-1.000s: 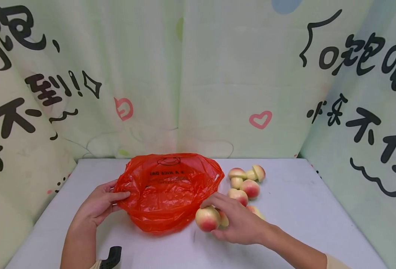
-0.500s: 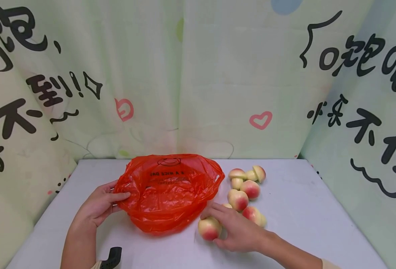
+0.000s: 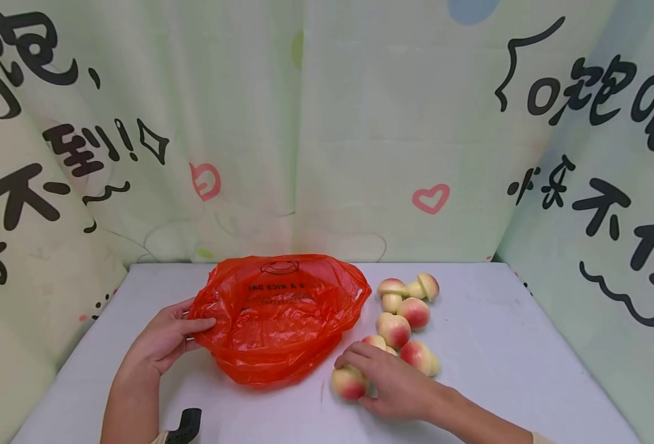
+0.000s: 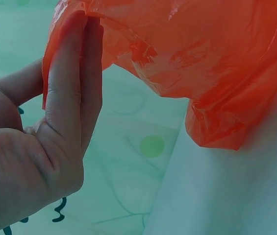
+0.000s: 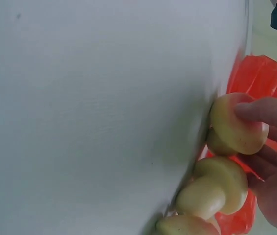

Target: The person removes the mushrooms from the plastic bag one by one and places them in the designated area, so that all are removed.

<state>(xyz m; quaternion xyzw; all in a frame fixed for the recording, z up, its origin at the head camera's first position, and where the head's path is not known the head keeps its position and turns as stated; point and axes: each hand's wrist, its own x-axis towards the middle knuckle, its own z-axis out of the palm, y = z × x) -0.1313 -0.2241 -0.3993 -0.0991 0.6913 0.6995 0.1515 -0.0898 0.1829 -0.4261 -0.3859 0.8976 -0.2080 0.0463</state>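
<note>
A red plastic bag [image 3: 282, 320] with black print gapes toward me on the table. My left hand [image 3: 163, 338] holds its left edge, the thumb inside and the other fingers behind; in the left wrist view the thin plastic [image 4: 177, 44] drapes over the fingertips. To the right of the bag, my right hand [image 3: 396, 383] grips a mushroom [image 3: 349, 383] with a cream and pink cap. The right wrist view shows the thumb on that mushroom's cap [image 5: 226, 122] low at the tabletop. Another mushroom [image 5: 212, 188] lies close by the fingers, partly hidden by the hand in the head view.
Several similar mushrooms lie right of the bag, among them a pink-capped one [image 3: 394, 330], one with its stem showing [image 3: 391, 293] and one near my right wrist [image 3: 418, 357]. The white table [image 3: 504, 345] ends at a printed curtain [image 3: 349, 154].
My right hand has come down and slightly right with the mushroom, nearer to me and away from the bag. More of the mushrooms behind it show. The left hand and bag stay put.
</note>
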